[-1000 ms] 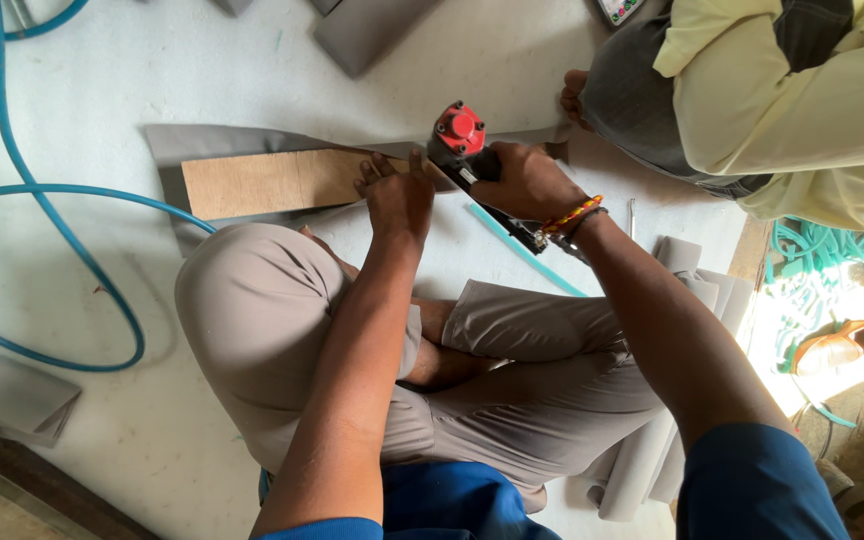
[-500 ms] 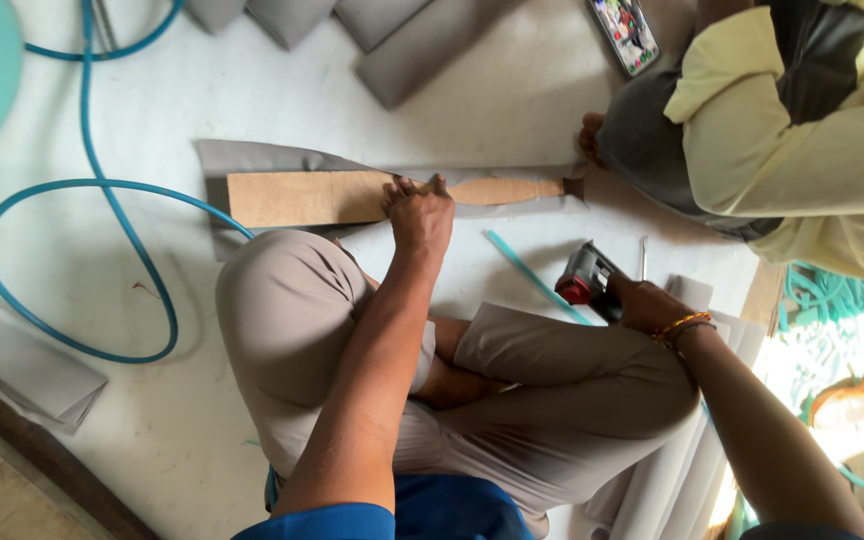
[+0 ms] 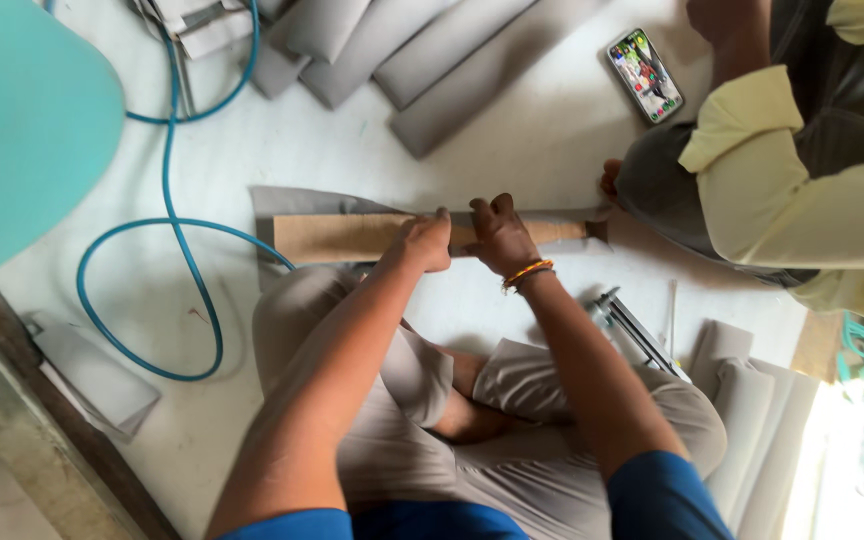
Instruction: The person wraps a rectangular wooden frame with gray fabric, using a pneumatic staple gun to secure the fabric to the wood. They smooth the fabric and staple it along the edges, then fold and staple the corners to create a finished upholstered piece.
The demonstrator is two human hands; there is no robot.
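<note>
Frame centre: left hand and right hand pinch grey fabric over board; left half unwrapped.

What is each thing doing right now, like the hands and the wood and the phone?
left hand: gripping the wooden strip
right hand: pressing grey fabric onto the strip
wooden strip: flat on the floor, partly wrapped
phone: screen lit, lying flat
stapler: set down, untouched
blue hose: looped on the floor
</note>
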